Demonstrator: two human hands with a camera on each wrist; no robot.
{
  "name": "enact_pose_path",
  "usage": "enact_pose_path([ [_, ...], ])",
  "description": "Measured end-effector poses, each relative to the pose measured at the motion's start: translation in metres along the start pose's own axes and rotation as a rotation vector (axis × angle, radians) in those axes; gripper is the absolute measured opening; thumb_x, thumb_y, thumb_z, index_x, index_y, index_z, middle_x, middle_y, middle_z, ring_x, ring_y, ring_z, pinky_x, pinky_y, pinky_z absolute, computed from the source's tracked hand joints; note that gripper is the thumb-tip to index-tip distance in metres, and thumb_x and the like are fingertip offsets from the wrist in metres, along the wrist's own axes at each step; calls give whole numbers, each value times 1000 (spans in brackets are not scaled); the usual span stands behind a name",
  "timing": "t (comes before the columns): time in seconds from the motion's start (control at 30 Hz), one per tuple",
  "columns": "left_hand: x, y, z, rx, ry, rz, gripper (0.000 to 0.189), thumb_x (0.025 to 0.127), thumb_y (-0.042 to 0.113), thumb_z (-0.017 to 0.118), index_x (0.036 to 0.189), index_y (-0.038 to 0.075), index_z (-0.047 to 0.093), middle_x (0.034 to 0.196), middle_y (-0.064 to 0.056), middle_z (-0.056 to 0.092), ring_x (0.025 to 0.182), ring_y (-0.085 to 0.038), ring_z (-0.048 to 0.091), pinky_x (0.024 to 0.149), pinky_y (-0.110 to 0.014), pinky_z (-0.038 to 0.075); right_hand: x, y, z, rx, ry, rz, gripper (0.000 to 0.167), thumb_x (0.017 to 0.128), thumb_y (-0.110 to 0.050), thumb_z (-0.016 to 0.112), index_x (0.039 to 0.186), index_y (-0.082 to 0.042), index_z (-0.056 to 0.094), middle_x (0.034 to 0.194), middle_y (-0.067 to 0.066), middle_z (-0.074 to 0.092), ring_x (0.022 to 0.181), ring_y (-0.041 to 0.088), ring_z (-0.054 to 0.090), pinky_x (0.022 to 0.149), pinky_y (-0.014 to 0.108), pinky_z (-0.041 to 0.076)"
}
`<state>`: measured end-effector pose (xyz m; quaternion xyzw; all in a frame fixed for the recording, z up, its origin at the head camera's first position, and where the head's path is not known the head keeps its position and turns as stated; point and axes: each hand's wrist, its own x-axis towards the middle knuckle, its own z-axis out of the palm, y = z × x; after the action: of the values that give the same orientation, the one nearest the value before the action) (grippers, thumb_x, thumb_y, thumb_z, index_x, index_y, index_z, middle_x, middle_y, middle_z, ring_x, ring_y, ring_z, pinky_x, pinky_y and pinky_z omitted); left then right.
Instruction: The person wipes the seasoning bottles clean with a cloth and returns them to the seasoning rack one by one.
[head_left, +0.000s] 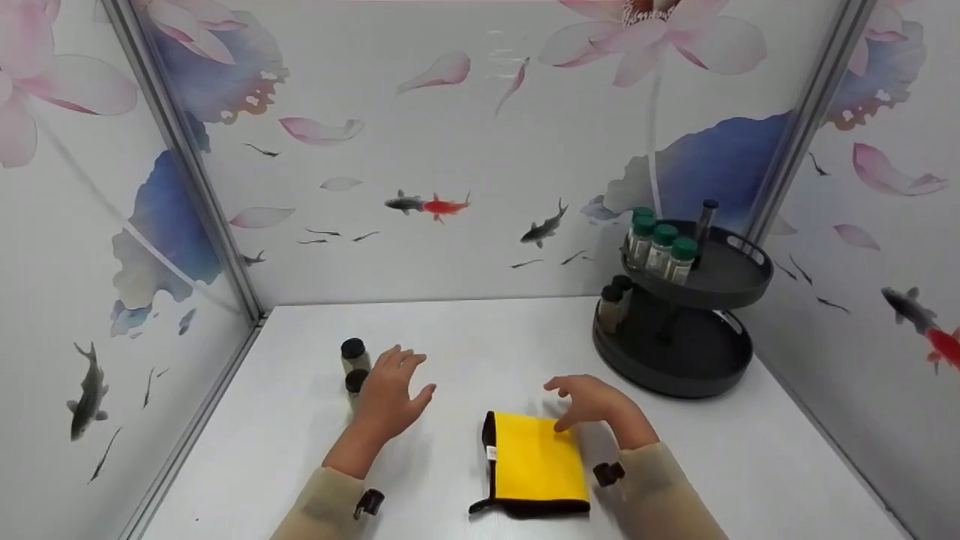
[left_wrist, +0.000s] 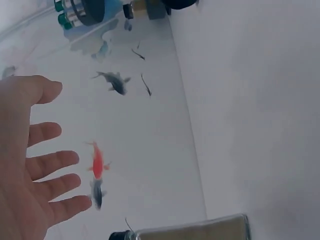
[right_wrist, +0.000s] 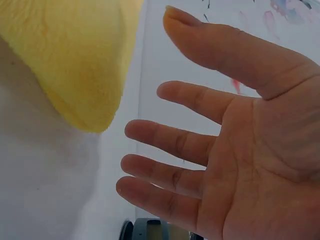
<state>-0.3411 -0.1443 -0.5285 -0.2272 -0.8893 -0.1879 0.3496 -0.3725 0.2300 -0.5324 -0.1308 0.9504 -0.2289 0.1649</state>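
My left hand (head_left: 388, 394) is raised over the left side of the table, fingers spread and holding nothing. Just left of it stand two black-capped jars (head_left: 354, 354), the nearer one partly hidden by the hand. A folded yellow cloth (head_left: 536, 459) with dark edging and a small white tag lies at the front middle. My right hand (head_left: 592, 401) hovers at the cloth's upper right corner, its thumb overlapping the cloth in the head view. In the right wrist view its fingers (right_wrist: 170, 142) are loosely extended with nothing in them, and the yellow cloth (right_wrist: 80, 65) hangs close by.
A dark two-tier round rack (head_left: 675, 367) stands at the back right. Its upper tier carries several green-capped jars (head_left: 661, 251) and a tall dark-capped cylinder (head_left: 705, 229); dark-capped jars (head_left: 610, 309) stand on the lower tier. Printed wall panels (head_left: 450, 150) enclose the white table.
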Motion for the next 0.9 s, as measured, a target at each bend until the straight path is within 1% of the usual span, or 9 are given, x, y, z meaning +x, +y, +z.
enact_pose_path([
  [0.07,-6,-9,-2,-16,129,65,27,83,17,88,105,8,77,103,-9,76,106,-30,73,89,-44,63,2,4,1,-1,-6,21,65,80,-23,94,139,-19,68,132,12,70,115,28,65,107,55,55],
  [0.13,-12,-17,-6,-27,254,106,17,79,10,86,93,8,76,90,-6,74,89,-26,72,76,-41,62,5,7,3,1,-20,31,59,80,-25,94,133,-19,70,125,10,72,109,26,65,104,53,57],
  [0.2,-15,-26,-12,-28,349,102,13,78,8,84,86,8,74,84,-6,71,81,-25,68,70,-42,59,9,8,6,4,-30,28,55,80,-27,94,130,-18,72,121,8,73,105,25,65,102,52,57],
  [0.27,-17,-34,-17,-35,396,60,13,78,8,83,87,6,73,86,-8,69,81,-26,65,70,-44,56,13,7,9,8,-30,20,52,81,-27,93,127,-18,73,118,6,73,101,23,65,102,52,57],
  [0.37,-17,-42,-22,-44,390,-19,17,80,11,83,93,5,73,94,-11,68,87,-29,60,76,-46,52,17,6,11,16,-17,20,45,81,-26,93,121,-18,74,114,4,72,97,22,63,101,50,58],
  [0.5,-21,-51,-20,-62,355,-134,29,77,11,88,101,3,73,102,-14,65,94,-31,57,78,-47,52,17,7,11,20,-28,44,35,82,-27,92,112,-20,76,107,2,70,91,21,62,95,46,59],
  [0.6,-27,-57,-16,-107,334,-226,39,74,8,91,107,1,71,105,-16,64,98,-31,59,80,-50,54,15,9,10,53,-41,48,31,82,-26,92,107,-19,76,104,2,70,86,21,62,86,42,60],
  [0.7,-32,-62,-12,-154,303,-301,48,74,13,95,112,0,69,105,-17,65,99,-31,63,82,-51,57,13,13,11,81,-54,50,25,83,-27,91,103,-18,77,101,1,70,82,20,63,81,38,60],
  [0.9,-36,-65,-1,-166,287,-347,55,72,22,99,113,0,69,105,-16,68,101,-32,67,85,-51,59,11,17,13,88,-81,55,17,87,-28,88,97,-20,77,97,0,70,80,20,62,81,36,60],
])
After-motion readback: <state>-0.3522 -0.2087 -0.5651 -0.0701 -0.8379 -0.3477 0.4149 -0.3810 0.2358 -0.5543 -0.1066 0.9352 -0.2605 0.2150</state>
